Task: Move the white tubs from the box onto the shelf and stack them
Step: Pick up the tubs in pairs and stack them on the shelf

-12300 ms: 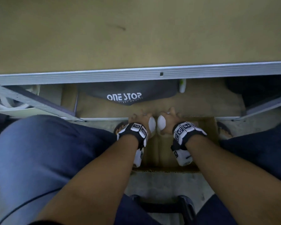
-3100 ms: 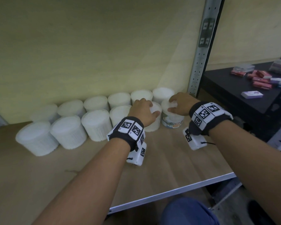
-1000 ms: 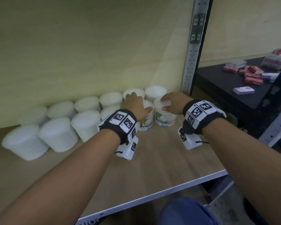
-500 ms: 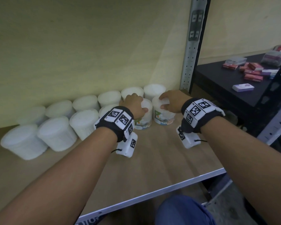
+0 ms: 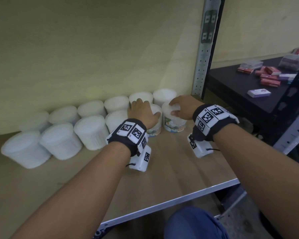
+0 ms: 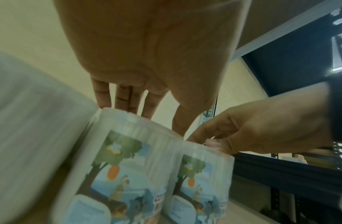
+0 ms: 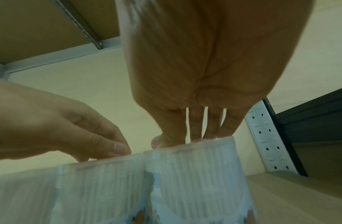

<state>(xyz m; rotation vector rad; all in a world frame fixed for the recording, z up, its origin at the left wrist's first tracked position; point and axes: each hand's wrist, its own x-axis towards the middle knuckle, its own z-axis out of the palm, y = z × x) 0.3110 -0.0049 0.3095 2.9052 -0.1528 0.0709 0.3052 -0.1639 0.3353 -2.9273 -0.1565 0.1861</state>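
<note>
Resting at frame centre in the head view, the left hand (image 5: 143,112) lies flat-fingered on one tub (image 5: 154,122) on the shelf (image 5: 171,169); the right hand (image 5: 184,107) curls onto the neighbouring tub (image 5: 173,120). Left wrist: straight fingers (image 6: 124,98) touch the lid. Right wrist: fingers (image 7: 195,125) extended onto the rim.

Both hands (image 5: 162,109) cover 2 tub lids (image 5: 174,107); label text (image 6: 158,203) blurred.

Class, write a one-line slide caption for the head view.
Both hands, left and right, rest on two labelled tubs on the shelf.
</note>
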